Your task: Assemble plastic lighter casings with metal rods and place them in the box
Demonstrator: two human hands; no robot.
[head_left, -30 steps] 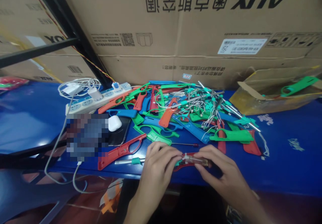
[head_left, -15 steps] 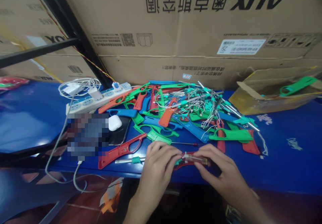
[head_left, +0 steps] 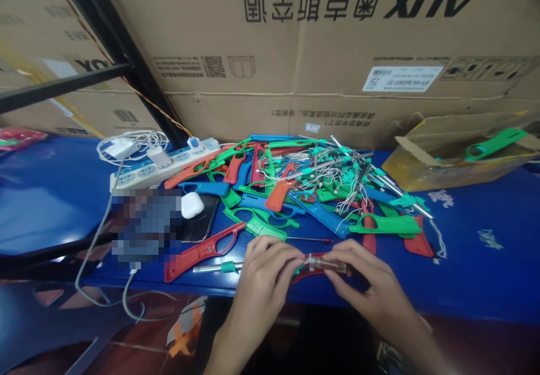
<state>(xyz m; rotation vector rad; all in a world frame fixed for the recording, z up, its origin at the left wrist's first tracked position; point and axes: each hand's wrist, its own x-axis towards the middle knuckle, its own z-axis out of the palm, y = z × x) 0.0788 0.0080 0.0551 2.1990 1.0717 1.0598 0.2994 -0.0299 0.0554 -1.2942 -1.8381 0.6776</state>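
At the table's front edge, my left hand (head_left: 266, 285) is closed around the front part of a red lighter casing half (head_left: 310, 276), with a bit of green plastic at its fingertips. A metal lighter tube with a green collar (head_left: 228, 267) sticks out to the left from under this hand. Thumb and fingers of my right hand (head_left: 371, 279) pinch a clear lighter fuel tank (head_left: 327, 264), which lies over the red casing. My fingers partly hide how these parts fit together. Just left lies another red casing half (head_left: 200, 253), and behind my hands a green one (head_left: 261, 225).
A pile of coloured casings (head_left: 280, 186) and metal tubes with white wires (head_left: 350, 175) spreads behind my hands. An open carton (head_left: 459, 167) stands right. At left are a power strip (head_left: 169, 164), a white case (head_left: 192, 205) and cables. Large cardboard boxes (head_left: 337, 54) stand behind.
Little differs. My right fingers and the clear tank have shifted very slightly left; both hands keep their hold. The whole view has moved a touch.
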